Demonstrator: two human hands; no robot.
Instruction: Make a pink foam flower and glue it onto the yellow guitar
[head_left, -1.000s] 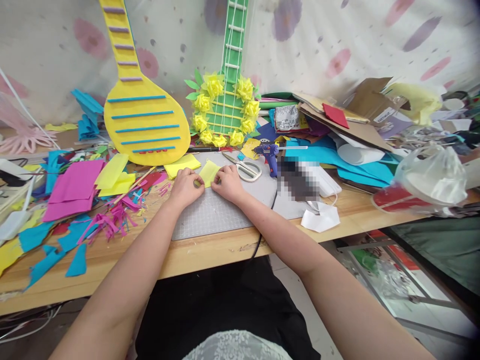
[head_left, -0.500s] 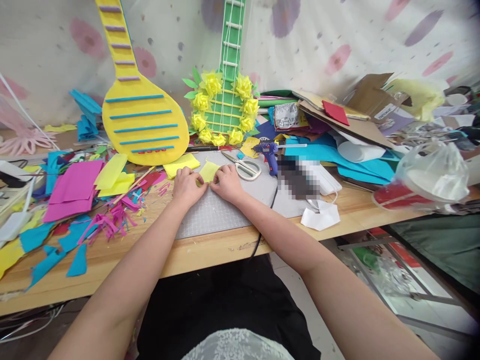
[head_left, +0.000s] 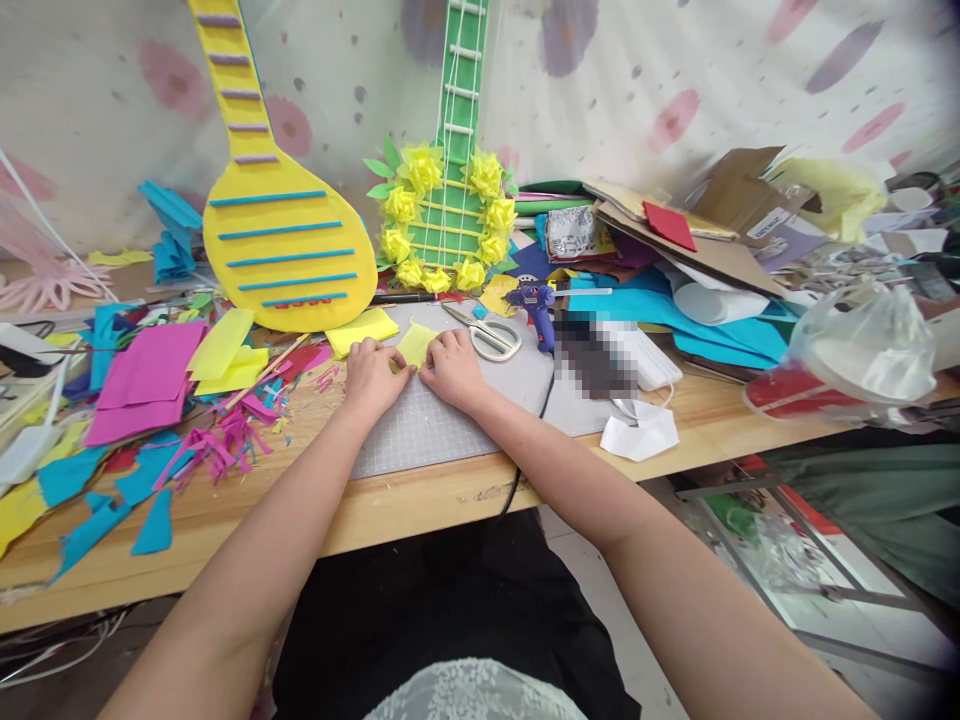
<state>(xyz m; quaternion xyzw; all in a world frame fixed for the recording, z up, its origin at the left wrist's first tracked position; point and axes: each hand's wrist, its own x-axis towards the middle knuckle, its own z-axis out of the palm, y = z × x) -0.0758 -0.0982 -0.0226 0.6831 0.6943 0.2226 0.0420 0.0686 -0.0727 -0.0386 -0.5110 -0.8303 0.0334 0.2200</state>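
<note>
A small piece of yellow crepe paper (head_left: 417, 343) lies on the grey cutting mat (head_left: 420, 430), between my two hands. My left hand (head_left: 374, 375) pinches its near left edge, thumb and fingers pressed together. From the other side my right hand (head_left: 454, 365) grips the near edge, its fingertips almost meeting the left ones. My fingers partly hide the paper's near edge. Scissors (head_left: 496, 340) with pale handles rest just right of my right hand. Beyond my left hand lies a stack of yellow paper (head_left: 363, 332).
A yellow paper lute shape (head_left: 289, 250) and a green one (head_left: 450, 225) with yellow flowers stand at the back. A purple glue gun (head_left: 540, 315) sits right of the scissors. Magenta paper (head_left: 146, 385) and scraps cover the left; cardboard (head_left: 697, 250) and a bagged cup (head_left: 840, 350) the right.
Both hands stay nearly in place on the yellow paper. The green cloth at the far right edge has shifted.
</note>
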